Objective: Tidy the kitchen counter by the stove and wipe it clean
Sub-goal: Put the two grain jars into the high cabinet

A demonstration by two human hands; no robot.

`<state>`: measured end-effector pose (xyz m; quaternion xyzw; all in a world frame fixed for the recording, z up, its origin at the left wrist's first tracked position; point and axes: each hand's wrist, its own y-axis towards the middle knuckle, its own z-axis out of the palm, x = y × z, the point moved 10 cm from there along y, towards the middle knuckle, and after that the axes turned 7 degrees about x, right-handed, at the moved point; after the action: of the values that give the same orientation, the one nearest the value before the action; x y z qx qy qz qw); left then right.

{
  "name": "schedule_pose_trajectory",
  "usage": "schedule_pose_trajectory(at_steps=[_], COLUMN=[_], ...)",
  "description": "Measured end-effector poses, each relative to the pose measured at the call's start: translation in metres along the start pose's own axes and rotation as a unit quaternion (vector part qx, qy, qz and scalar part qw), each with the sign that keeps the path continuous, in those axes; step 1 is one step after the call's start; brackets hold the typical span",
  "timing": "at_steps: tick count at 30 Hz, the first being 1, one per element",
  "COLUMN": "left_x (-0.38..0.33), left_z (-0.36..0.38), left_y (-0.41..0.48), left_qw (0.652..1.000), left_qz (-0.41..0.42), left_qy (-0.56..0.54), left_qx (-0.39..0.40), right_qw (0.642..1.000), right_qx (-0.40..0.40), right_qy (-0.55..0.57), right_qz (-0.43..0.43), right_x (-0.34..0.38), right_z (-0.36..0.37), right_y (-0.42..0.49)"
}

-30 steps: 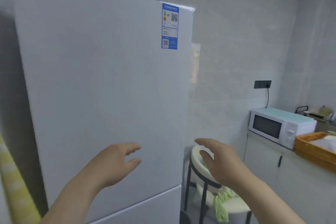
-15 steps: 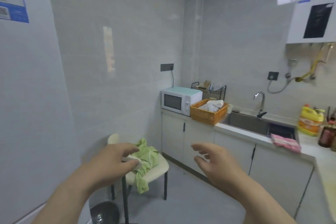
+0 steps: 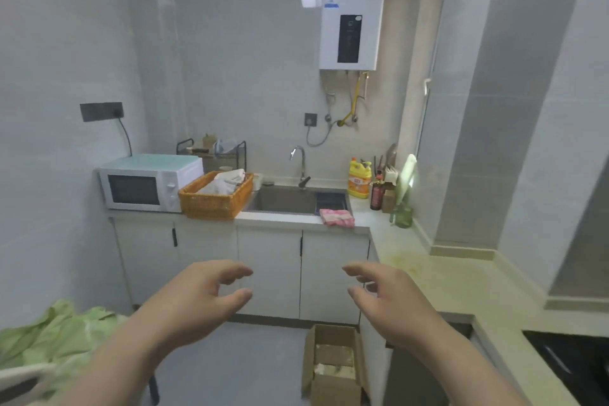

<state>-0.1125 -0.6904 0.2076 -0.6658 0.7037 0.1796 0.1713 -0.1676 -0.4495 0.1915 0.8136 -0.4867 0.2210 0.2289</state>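
Countertop (image 3: 438, 287) beside the black stove (image 3: 573, 362) runs along the right wall. It is pale with yellowish stains and turns at the corner toward one sink (image 3: 286, 201). One pink cloth (image 3: 336, 217) lies on the front edge of the sink. Left of the sink stand one orange wicker basket (image 3: 216, 204) with white cloths inside and one white microwave (image 3: 145, 186). Three bottles stand in the corner: a yellow bottle (image 3: 360, 178), a dark bottle (image 3: 376, 193) and a green bottle (image 3: 402, 216). One water heater (image 3: 351, 13) hangs on the tiled wall. One open cardboard box (image 3: 333, 362) is on the grey floor. The left hand (image 3: 197, 300) and the right hand (image 3: 392, 300) are in the air, well apart, and hold nothing; the fingers are loosely curled.
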Motion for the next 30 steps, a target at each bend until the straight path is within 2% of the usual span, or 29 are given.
schedule_pose_trajectory(at_steps=[7,16,20,23,30], left_x=[-0.038,-0.095,-0.155,-0.21,-0.328], left_z=[0.033,0.1,0.148,0.19,0.266], left_y=[0.101,0.184,0.19,0.174,0.08], left_qw=[0.993,0.957,0.921,0.88,0.781], left_qz=[0.102,0.242,0.33,0.402,0.532], left_qy=[-0.009,0.021,0.009,0.005,-0.001], left_qx=[0.066,0.156,0.207,0.254,0.325], right_qw=[0.989,0.945,0.904,0.866,0.762], right_qx=[-0.075,-0.162,-0.212,-0.257,-0.369], right_qy=[0.021,0.02,0.009,0.0,0.002], right_qz=[0.124,0.283,0.371,0.429,0.532], right_x=[-0.067,-0.137,-0.159,-0.165,-0.154], right_z=[-0.03,-0.052,-0.069,-0.079,-0.089], right_y=[0.006,-0.04,-0.107,-0.173,-0.344])
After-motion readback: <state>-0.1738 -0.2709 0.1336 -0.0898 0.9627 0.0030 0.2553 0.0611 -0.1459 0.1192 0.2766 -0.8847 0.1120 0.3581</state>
